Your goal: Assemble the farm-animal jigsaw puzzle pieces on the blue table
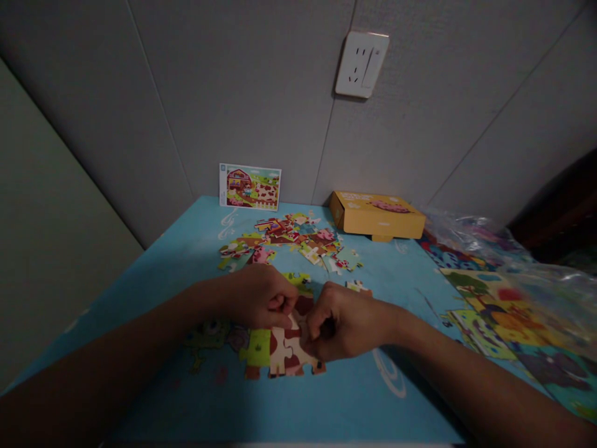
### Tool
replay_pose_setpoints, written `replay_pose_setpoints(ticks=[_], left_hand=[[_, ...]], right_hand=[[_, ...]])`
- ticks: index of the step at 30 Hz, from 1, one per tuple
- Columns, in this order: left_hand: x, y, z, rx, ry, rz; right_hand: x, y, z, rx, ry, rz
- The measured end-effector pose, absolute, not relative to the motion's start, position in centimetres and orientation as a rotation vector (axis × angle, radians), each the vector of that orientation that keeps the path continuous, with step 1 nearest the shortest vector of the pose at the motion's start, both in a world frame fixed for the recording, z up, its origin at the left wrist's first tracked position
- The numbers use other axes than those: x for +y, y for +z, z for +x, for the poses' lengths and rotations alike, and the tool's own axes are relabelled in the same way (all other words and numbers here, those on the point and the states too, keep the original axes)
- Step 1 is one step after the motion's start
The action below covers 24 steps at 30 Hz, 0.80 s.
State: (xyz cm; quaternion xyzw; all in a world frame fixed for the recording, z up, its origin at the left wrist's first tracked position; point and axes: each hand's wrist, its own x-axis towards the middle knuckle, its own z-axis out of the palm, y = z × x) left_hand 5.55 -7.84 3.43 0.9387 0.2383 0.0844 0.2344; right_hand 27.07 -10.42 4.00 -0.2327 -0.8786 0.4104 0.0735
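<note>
A partly joined jigsaw puzzle [278,353] lies flat on the blue table, with brown-and-cream cow patches and a light green piece at its left. My left hand [263,295] is closed over its upper left part, fingers curled and thumb side down on a cream puzzle piece. From the other side my right hand [345,320] bends over the joined pieces, its fingertips pinched at a puzzle piece along the right edge. The fingers partly hide both held pieces. Just beyond my hands shows a green puzzle piece [299,280], and another piece [358,287] lies behind my right hand.
Loose puzzle pieces [284,233] are heaped farther back on the blue table [186,249]. A farm picture card [254,190] leans on the wall beside a yellow box [382,218]. Clear plastic [480,236] and a colourful printed sheet [499,305] lie at the right.
</note>
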Motion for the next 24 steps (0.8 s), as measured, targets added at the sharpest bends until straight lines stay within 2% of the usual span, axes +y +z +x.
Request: replay_pose_setpoints(ticks=[17,24], left_hand=[[-7.1,2.9,5.7,0.873,0.407,2.44],[-6.7,2.4,5.6,0.885,0.414,2.427]], right_hand=[[-9.8,5.4,28.6,-2.81,1.385,-0.714],[-8.7,5.4,28.8,-2.427,1.027,-1.034]])
